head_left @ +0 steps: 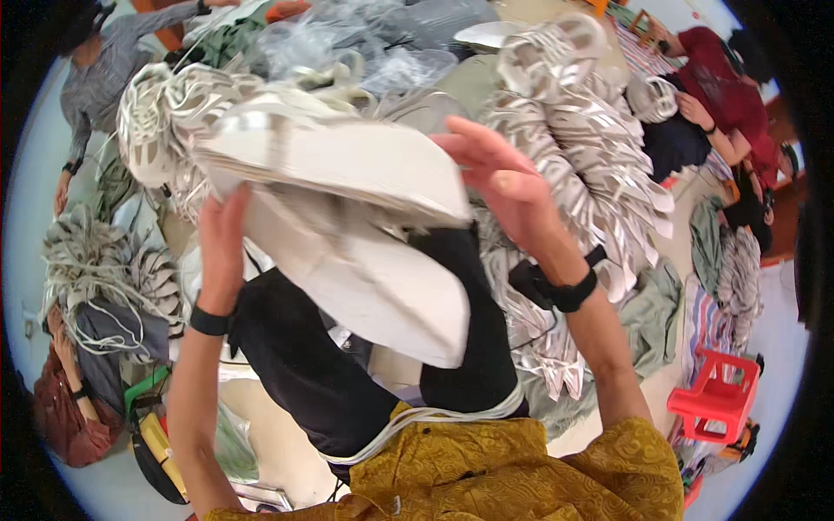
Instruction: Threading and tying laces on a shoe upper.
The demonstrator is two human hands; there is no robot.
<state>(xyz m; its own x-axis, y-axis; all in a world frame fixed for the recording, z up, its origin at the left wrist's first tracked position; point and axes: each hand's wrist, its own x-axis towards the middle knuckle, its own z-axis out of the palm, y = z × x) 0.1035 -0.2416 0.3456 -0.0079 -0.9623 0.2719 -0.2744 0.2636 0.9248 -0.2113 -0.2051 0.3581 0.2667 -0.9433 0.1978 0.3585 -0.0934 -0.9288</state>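
Above my lap is a bundle of flat white pieces [347,165] that look like shoe uppers, layered together and smeared by motion. One part of it droops down toward my right knee. My left hand [224,239] grips the bundle at its left end, with the fingers partly hidden behind it. At the opposite end my right hand [508,187] is raised with its fingers apart, close beside the bundle and not closed on it. White cord [434,415] lies across my lap.
Long rows of nested white shoe uppers [582,130] are heaped to the right, with another pile [174,122] at the far left. Clear plastic bags [382,43] lie at the back. A red stool [717,395] stands at the right. Other people [721,95] sit around.
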